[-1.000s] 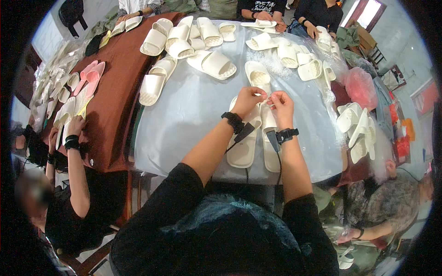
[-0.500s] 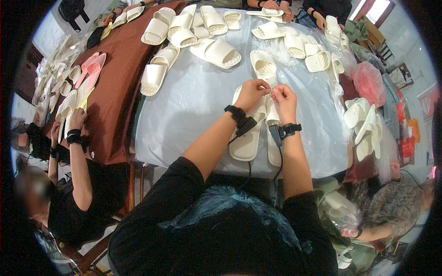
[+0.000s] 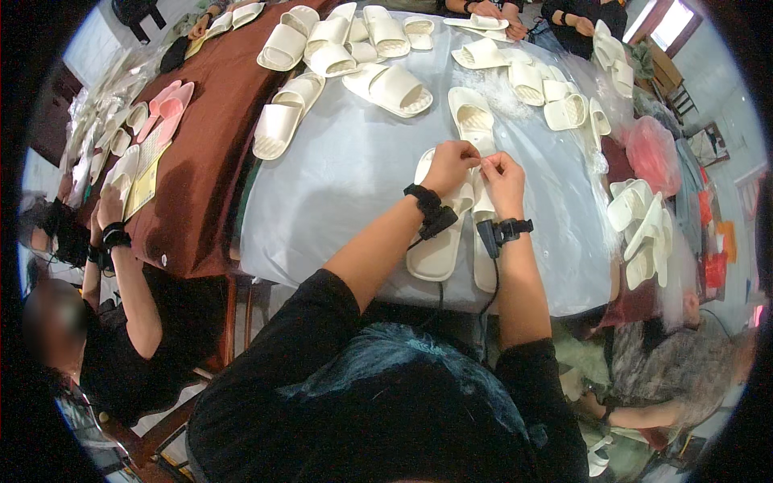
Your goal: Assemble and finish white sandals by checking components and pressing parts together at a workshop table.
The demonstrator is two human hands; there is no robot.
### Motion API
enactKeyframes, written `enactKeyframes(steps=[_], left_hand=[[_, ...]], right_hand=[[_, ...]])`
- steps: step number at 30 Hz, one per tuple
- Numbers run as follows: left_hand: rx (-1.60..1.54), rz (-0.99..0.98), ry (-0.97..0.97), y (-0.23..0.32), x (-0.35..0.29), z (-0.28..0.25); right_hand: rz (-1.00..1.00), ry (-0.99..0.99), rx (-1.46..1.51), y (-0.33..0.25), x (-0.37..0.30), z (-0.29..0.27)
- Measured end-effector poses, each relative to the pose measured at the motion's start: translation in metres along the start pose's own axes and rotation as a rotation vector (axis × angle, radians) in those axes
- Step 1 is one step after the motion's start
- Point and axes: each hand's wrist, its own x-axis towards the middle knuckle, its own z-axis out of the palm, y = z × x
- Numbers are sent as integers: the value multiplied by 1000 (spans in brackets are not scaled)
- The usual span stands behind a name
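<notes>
- Left cream slipper (image 3: 433,259): on covered table (image 3: 322,209).
- Your left hand (image 3: 451,167): fingertips pinched; can't tell on what.
- Right cream slipper (image 3: 482,208): just beside its mate.
- Your right hand (image 3: 505,183): pinched too, contents unclear; likely fine fingertip work, next move calls for steadiness.

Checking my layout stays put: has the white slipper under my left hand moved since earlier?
No: the white slipper shows no clear shift either way against the table's near edge; the view itself shifted.
</notes>
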Motion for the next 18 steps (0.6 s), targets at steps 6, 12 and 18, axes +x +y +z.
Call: enactKeyframes(steps=[6,12,18], left_hand=[[28,30,16,3,-2,2],[-74,8,71,1,-3,4],[15,75,27,-1,0,3]], right_hand=[[22,-5,85,2,1,2],[94,-35,363,1,-1,-3],[149,0,373,-6,-4,-2]])
